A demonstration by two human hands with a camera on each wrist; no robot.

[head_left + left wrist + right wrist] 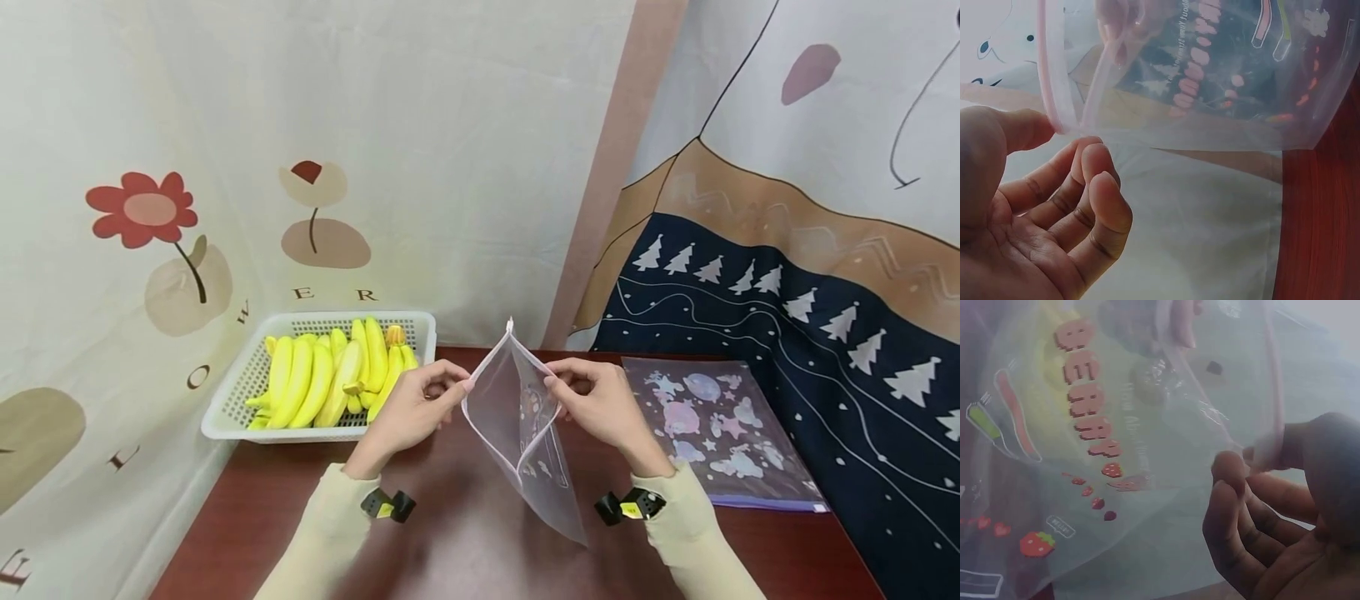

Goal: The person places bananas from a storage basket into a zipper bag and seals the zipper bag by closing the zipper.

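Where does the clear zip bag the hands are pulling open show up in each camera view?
Head: clear zip bag at centre, between left hand and right hand.
Left wrist: fills the top, its pink rim pinched at left.
Right wrist: fills the left and centre, red BERRY print showing.
Shared landmark: the bag's pink zip rim.

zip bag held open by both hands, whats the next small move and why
Probably free the left hand to reach a banana in the basket: the right hand also pinches the zip bag, whose mouth is spread wide.
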